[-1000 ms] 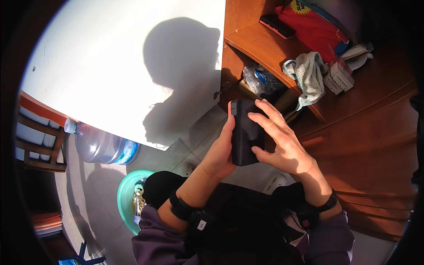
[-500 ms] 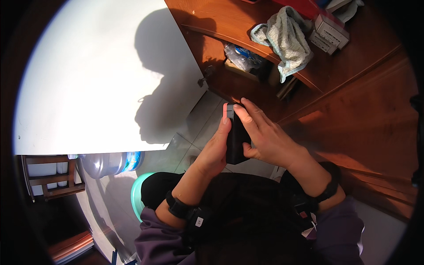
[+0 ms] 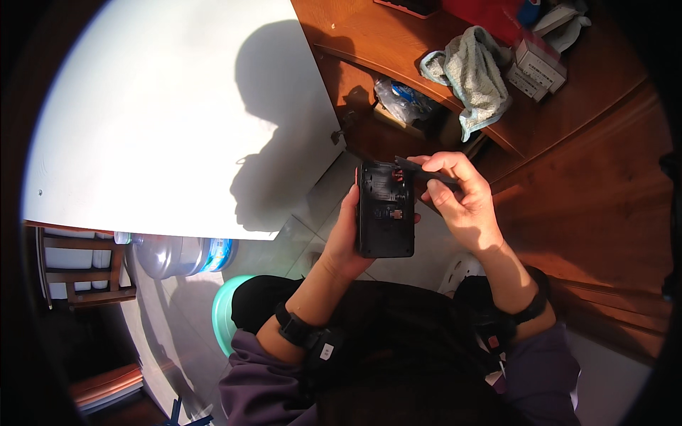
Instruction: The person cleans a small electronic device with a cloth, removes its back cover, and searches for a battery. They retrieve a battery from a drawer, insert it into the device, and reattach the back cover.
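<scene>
The black device (image 3: 387, 241) is in the left hand (image 3: 346, 238), its long axis pointing away from the person and its hollowed side facing up. That hand is clamped on it: thumb along the left edge, a fingertip showing past the right edge. The thin black cover (image 3: 418, 169) lies at the device's upper right corner, seen nearly edge-on, its long axis running crosswise and sloping down to the right; whether the two touch, I cannot tell. The right hand (image 3: 470, 211), right of the device, is nearer the cover and pinches it between thumb and fingers. The device is a dark, rounded rectangular box with a reddish strip at its upper left edge, an open recess (image 3: 383, 188) with reddish bits in its far half, a small metallic slot (image 3: 398, 214) near its middle and a plain near end.
</scene>
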{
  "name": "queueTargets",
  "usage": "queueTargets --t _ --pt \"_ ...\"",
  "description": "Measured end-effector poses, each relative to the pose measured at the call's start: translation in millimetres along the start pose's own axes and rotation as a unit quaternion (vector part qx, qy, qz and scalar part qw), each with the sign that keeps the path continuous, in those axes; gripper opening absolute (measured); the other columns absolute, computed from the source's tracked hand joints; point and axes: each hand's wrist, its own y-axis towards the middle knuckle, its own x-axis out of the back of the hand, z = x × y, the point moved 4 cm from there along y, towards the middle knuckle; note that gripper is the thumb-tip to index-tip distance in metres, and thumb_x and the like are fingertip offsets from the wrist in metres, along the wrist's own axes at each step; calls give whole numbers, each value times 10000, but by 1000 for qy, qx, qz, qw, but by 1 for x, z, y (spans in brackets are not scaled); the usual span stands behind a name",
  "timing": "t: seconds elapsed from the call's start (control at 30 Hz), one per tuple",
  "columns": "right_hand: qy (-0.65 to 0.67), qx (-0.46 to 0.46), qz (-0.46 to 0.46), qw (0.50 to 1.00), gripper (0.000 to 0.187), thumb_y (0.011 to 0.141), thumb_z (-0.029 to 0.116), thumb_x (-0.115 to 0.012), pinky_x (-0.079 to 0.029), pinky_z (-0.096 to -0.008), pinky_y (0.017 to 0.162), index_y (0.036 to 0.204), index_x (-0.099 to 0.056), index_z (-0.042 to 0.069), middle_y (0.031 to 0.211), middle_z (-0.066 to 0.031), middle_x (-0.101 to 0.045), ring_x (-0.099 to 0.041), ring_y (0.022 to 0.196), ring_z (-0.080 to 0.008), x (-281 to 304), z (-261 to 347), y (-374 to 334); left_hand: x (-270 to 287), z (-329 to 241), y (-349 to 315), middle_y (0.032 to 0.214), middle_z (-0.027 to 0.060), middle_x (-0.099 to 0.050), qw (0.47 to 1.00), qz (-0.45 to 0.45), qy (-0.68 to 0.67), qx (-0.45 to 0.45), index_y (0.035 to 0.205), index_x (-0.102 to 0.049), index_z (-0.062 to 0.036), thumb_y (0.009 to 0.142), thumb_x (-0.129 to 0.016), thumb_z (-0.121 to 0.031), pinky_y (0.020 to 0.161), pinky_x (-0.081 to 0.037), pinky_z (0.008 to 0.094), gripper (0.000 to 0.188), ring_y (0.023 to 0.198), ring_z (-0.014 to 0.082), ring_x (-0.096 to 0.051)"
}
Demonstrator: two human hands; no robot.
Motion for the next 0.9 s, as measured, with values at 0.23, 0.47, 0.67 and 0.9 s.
queueTargets --t 0.23,0.47,0.67,0.9 --pt "217 -143 -217 941 205 797 26 -477 -498 -298 728 962 -585 82 889 -30 -597 -573 784 -122 49 -7 2 -28 -7 -10 1332 214 -419 980 168 -106 4 1397 -276 -52 899 -266 -615 891 -489 445 752 1118 378 -523" --pt "260 -252 -136 922 215 727 8 -483 -511 -364 724 925 -528 77 969 -82 -604 -573 847 -191 39 -36 -4 -39 -14 -17 1310 219 -442 976 205 -65 -20 1379 -301 -27 878 -324 -627 904 -480 425 782 1123 373 -525" --pt "222 -260 -104 934 247 742 -12 -486 -510 -335 728 973 -538 57 970 -83 -599 -580 841 -180 37 -51 -2 -35 -15 -16 1342 253 -384 989 145 -32 -15 1403 -244 -48 830 -429 -646 858 -498 476 849 1117 419 -509" --pt "198 -220 -98 950 241 838 -43 -485 -503 -317 813 1069 -523 15 1062 -116 -576 -584 910 -178 28 -48 1 -34 -17 -15 1333 221 -410 987 153 -21 -33 1394 -264 -42 859 -372 -639 870 -493 477 808 1131 401 -506"
